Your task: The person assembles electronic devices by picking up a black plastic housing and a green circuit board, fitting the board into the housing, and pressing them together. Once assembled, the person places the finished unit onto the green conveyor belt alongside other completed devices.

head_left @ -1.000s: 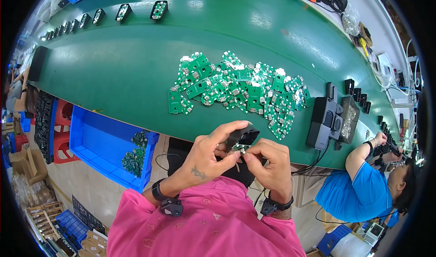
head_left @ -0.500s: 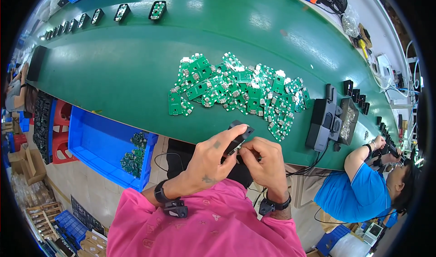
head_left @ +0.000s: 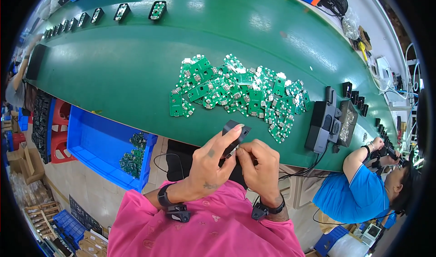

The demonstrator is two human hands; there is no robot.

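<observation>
My left hand [head_left: 210,162] grips a small black plastic housing [head_left: 232,132], its index finger lying along the top. The housing is tilted over the table's near edge, and a small pale, shiny part shows at its lower opening. Pressed against that opening are the closed fingertips of my right hand [head_left: 261,160]; what they pinch, if anything, is hidden. Just beyond both hands a loose pile of green circuit boards [head_left: 245,79] spreads across the green table [head_left: 122,79].
Black housings with boards inside [head_left: 157,10] stand in a row at the far left. To the right are a black-and-grey device [head_left: 322,125] and a box of small metal parts [head_left: 349,123]. A blue bin [head_left: 93,136] holds more boards. A co-worker [head_left: 354,184] sits at right.
Both hands shift very slightly, and the housing is turned a little more upright. At the far left another person's arm has risen toward the table.
</observation>
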